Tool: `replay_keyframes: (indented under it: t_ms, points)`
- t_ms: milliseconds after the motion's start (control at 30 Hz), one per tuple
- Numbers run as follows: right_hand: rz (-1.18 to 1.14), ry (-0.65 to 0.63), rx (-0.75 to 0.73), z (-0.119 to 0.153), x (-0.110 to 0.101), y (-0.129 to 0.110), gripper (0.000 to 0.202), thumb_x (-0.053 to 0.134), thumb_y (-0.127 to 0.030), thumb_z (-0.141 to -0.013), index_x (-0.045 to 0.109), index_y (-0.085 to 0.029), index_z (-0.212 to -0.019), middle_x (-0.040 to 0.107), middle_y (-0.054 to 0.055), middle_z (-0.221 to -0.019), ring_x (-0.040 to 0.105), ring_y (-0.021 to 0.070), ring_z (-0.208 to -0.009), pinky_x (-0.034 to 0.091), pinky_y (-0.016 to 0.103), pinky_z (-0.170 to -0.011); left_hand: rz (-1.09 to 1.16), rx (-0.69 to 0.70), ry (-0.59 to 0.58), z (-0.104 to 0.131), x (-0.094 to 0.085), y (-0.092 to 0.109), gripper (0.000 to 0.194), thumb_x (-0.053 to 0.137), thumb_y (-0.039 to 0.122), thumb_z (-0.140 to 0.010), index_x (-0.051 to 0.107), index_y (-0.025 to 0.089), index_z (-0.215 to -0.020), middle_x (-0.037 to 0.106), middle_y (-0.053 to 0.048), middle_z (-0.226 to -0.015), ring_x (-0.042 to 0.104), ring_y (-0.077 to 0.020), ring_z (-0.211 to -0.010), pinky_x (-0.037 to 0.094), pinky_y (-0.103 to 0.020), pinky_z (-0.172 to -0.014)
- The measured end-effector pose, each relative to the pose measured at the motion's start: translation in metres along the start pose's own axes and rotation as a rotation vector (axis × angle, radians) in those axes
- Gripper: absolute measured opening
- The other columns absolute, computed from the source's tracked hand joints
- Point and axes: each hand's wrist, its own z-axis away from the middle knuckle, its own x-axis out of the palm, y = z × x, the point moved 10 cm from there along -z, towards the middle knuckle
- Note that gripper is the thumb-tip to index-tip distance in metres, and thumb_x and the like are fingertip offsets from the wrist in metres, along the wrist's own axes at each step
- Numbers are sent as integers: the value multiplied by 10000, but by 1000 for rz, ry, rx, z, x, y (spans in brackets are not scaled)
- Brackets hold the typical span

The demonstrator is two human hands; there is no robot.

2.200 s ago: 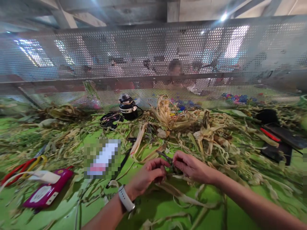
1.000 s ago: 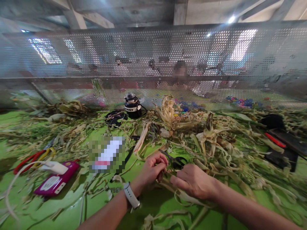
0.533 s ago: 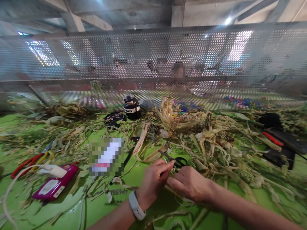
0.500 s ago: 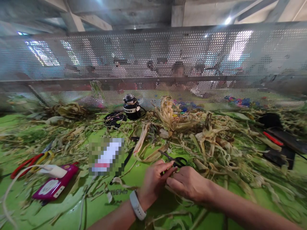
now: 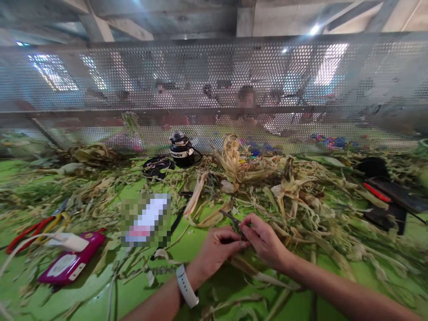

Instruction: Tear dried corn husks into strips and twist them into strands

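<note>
Above the green table, my left hand (image 5: 217, 247), with a white wristband (image 5: 187, 287) at its wrist, is closed in a pinch on a thin strip of dry husk. A pale husk strip (image 5: 264, 275) trails from under these fingers to the lower right. My right hand (image 5: 262, 238) is just beside it, thumb and forefinger pressed together; whatever is between them is too small to make out. Dark scissors (image 5: 230, 217) lie just beyond the fingertips, their handles partly hidden by my right hand. A bundle of dry corn husks (image 5: 234, 162) stands farther back.
Loose husks (image 5: 301, 196) cover much of the green table (image 5: 90, 298). To the left are a magenta power bank (image 5: 75, 263) with a white plug, red-and-yellow-handled pliers (image 5: 36, 232) and a blurred-out phone (image 5: 147, 220). A black bottle (image 5: 181, 149) stands before a perforated metal screen (image 5: 200, 67); people sit beyond.
My right hand has lifted and turned, its fingertips now above the left ones instead of beside them. My left hand has opened its curl slightly. The view has shifted a little to the right.
</note>
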Motion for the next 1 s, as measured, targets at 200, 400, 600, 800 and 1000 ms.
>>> replay_keyframes:
  t_ms: [200,400,600,800,1000]
  points:
    - [-39,-118,117,-6,-7,4,352,471,-518,-852,486,-168,-876,401,-64,-577,324,74,-502,246,180,-450,128,-117,49,1,-12,-3,236,692,392,-670,638,166,-628,480,41,-535,389,-78,-505,268,-195,-465]
    - [81,-202,158,-8,-8,5,353,495,-504,-845,509,-153,-820,364,-74,-547,257,57,-471,163,181,-422,139,-152,44,-2,-20,-1,214,711,348,-672,651,146,-713,544,16,-677,431,-74,-588,289,-169,-486]
    - [106,-176,144,-10,-12,7,306,508,-469,-847,507,-163,-844,373,-83,-515,269,59,-455,173,177,-413,98,-142,51,-4,-18,-6,258,736,349,-643,654,121,-731,557,17,-606,439,-74,-551,312,-186,-507]
    - [-4,-215,181,-11,-14,0,356,575,-501,-793,483,-160,-834,312,-122,-441,194,39,-404,121,166,-386,-59,30,-6,-6,-16,7,336,741,327,-646,633,150,-910,599,-7,-753,520,-116,-681,388,-215,-602]
    - [-127,-374,186,-9,-11,-14,326,687,-415,-728,534,-143,-823,363,-109,-471,247,37,-429,158,166,-406,-489,212,-25,-4,-11,24,193,570,314,-808,668,153,-850,632,-41,-771,550,-146,-719,414,-249,-651]
